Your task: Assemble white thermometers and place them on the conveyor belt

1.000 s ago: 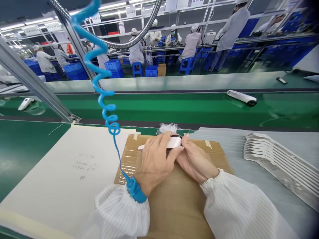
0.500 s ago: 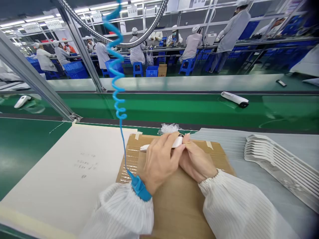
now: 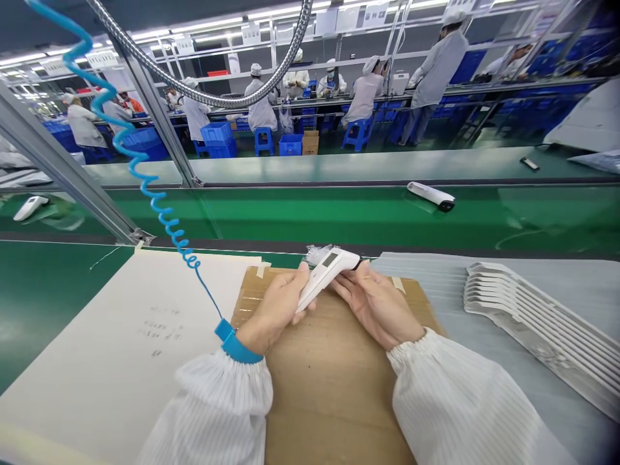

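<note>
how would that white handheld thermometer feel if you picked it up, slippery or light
Probably light: the left hand and right hand hold the white handheld thermometer with fingers alone, no tight grip. Its smooth plastic shell looks somewhat slippery. Its body looks rigid, so it should not flex.

The device's (image 3: 325, 274) screen (image 3: 329, 259) is too small to read, as is the writing (image 3: 159, 325) on the paper (image 3: 97, 323). Both sleeves (image 3: 216, 407) run off the near edge.
</note>
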### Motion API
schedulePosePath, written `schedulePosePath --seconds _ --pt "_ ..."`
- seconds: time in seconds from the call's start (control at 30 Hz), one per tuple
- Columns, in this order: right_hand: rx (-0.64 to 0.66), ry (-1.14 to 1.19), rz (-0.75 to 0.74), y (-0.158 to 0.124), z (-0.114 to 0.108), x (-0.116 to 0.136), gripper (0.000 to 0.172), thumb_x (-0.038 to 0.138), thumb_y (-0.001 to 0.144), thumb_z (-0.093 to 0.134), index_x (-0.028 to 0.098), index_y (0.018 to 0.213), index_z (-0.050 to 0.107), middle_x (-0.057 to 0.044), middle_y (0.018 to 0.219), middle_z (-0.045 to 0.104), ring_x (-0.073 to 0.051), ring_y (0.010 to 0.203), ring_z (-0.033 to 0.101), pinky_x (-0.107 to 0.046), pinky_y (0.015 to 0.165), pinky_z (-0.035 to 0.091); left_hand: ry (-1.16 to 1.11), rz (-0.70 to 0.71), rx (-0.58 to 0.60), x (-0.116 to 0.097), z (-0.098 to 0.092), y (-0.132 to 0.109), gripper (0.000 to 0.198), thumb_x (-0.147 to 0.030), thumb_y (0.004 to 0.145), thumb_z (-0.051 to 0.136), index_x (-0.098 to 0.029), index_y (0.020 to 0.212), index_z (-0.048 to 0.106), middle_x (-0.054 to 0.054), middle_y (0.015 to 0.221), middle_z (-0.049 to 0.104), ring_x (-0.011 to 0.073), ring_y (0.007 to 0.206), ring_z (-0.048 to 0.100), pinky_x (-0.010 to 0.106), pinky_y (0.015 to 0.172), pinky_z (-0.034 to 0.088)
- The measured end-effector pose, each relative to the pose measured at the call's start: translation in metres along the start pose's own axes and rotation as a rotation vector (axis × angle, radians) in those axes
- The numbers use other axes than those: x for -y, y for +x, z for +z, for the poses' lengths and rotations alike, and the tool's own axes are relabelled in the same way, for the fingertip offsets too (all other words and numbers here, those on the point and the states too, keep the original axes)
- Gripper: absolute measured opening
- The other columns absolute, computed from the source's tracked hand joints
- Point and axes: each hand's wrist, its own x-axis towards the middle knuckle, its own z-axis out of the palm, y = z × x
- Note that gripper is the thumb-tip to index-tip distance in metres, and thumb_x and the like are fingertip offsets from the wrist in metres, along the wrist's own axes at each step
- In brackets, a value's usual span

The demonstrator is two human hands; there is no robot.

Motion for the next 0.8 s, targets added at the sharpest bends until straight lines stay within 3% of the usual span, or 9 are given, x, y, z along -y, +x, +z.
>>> schedulePosePath --seconds 0.13,0.27,0.37,0.53,0.8 --pt "0.033 -0.040 -0.024 -0.001 -0.001 -0.002 0.044 0.062 0.085 0.075 0.025 0.110 0.074 -0.008 0.124 0.075 -0.026 0.120 0.067 -0.047 0.112 0.048 -0.049 0.023 0.134 0.000 0.000 -0.003 0.061 -0.075 0.091 0.052 -0.015 0.081 0.059 0.000 0.070 0.060 0.0023 0.038 0.036 0.020 0.038 0.022" --pt "0.001 -0.047 -0.026 -0.004 0.001 -0.004 0.045 0.056 0.086 0.077 0.033 0.123 0.063 -0.004 0.128 0.074 -0.020 0.101 0.072 -0.041 0.094 0.057 -0.113 -0.030 0.223 0.002 0.004 -0.004 0.059 -0.074 0.087 0.059 -0.015 0.084 0.060 0.000 0.072 0.059 0.0034 0.040 0.042 0.020 0.037 0.024" --pt "0.011 -0.131 -0.091 -0.007 0.004 -0.007 0.041 0.055 0.086 0.077 0.031 0.116 0.062 -0.004 0.119 0.077 -0.017 0.086 0.071 -0.036 0.083 0.058 -0.160 -0.034 0.239 0.002 0.005 -0.006 0.058 -0.072 0.086 0.062 -0.015 0.085 0.060 0.000 0.074 0.059 0.0034 0.041 0.044 0.019 0.037 0.025" --pt "-0.054 -0.229 -0.197 -0.012 0.010 -0.009 0.045 0.057 0.084 0.078 0.027 0.113 0.061 -0.007 0.107 0.079 -0.018 0.081 0.071 -0.033 0.075 0.059 -0.128 0.017 0.187 0.000 0.005 -0.010 0.058 -0.071 0.086 0.063 -0.015 0.077 0.057 -0.004 0.060 0.051 0.0022 0.036 0.037 0.019 0.037 0.023" --pt "-0.081 -0.408 -0.302 -0.017 0.018 -0.003 0.041 0.059 0.084 0.077 0.031 0.110 0.063 -0.003 0.096 0.077 -0.018 0.069 0.065 -0.035 0.071 0.058 -0.139 -0.018 0.312 0.001 -0.002 -0.009 0.060 -0.074 0.091 0.052 -0.015 0.087 0.062 -0.004 0.059 0.052 0.0039 0.036 0.040 0.019 0.035 0.023"
